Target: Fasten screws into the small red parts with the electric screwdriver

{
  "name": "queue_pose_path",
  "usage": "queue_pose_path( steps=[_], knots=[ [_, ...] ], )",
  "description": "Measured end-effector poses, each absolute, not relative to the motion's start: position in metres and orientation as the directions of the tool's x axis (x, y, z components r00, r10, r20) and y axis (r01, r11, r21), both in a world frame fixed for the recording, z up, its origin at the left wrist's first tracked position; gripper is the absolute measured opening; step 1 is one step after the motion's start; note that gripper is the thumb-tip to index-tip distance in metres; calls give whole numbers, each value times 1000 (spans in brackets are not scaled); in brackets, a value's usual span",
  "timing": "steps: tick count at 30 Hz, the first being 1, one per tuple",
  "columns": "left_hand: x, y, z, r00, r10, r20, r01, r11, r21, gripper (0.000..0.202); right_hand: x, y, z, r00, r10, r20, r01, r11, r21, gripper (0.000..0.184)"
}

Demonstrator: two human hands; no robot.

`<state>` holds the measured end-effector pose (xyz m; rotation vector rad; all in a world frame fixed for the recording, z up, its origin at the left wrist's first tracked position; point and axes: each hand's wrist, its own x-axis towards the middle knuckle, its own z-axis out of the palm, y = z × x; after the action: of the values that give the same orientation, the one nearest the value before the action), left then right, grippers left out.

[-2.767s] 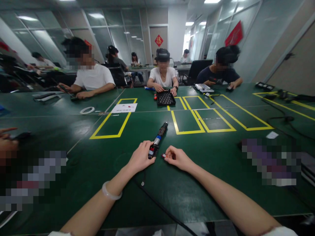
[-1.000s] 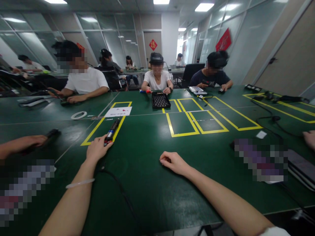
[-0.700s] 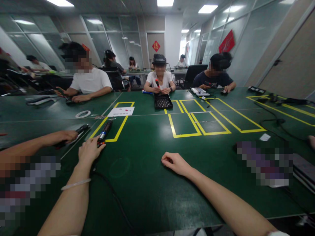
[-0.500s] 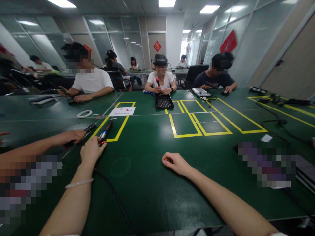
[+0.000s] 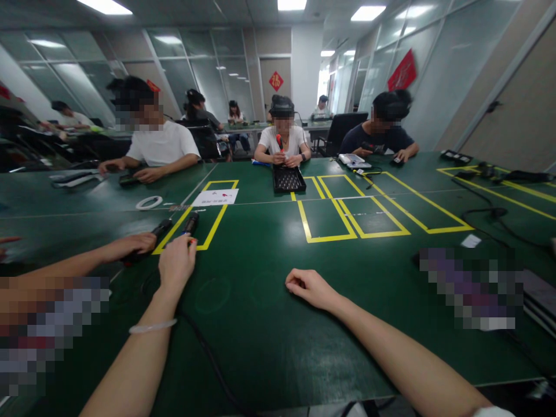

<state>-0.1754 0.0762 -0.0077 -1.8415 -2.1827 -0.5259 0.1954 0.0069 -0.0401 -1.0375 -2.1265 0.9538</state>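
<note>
My left hand (image 5: 177, 262) is closed around the near end of a black cylindrical tool (image 5: 190, 223), its far end pointing away from me inside a yellow taped outline (image 5: 215, 227). A bit of orange shows at my fingertips; most of the grip is hidden by the hand. A black cable (image 5: 204, 347) runs from under my left wrist toward the table's near edge. My right hand (image 5: 310, 288) rests on the green table (image 5: 256, 336), loosely curled, with nothing visible in it.
To the left, a co-worker's hand (image 5: 139, 245) grips a similar dark tool (image 5: 161, 231). White tape (image 5: 149, 202) and a printed sheet (image 5: 216, 197) lie ahead. Opposite, a person works over a black tray (image 5: 289, 180). Cables (image 5: 489, 202) and a blurred-out object (image 5: 469, 289) lie right.
My left hand has moved right and slightly forward along the tool, covering its blue band. The co-worker's hand at left has shifted a little. My right hand stays in place.
</note>
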Motion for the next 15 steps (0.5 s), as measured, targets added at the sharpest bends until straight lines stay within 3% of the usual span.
queue_pose_path(
  steps=[3, 7, 11, 15],
  knots=[
    [-132, 68, -5, 59, 962, 267, 928, -151, 341, 39, 196, 8, -43, -528, 828, 188, 413, 444, -795, 9],
    [-63, 42, -5, 448, 881, 149, 706, -451, 546, 32, 196, 9, -48, -529, 828, 187, 386, 431, -815, 18],
    [-21, 17, -6, 594, 804, 20, 554, -427, 715, 38, 195, 8, -48, -565, 802, 192, 346, 442, -828, 33],
    [-13, 8, -8, 654, 756, -37, 454, -353, 818, 46, 193, 5, -43, -589, 781, 208, 366, 487, -793, 16]
  ],
)
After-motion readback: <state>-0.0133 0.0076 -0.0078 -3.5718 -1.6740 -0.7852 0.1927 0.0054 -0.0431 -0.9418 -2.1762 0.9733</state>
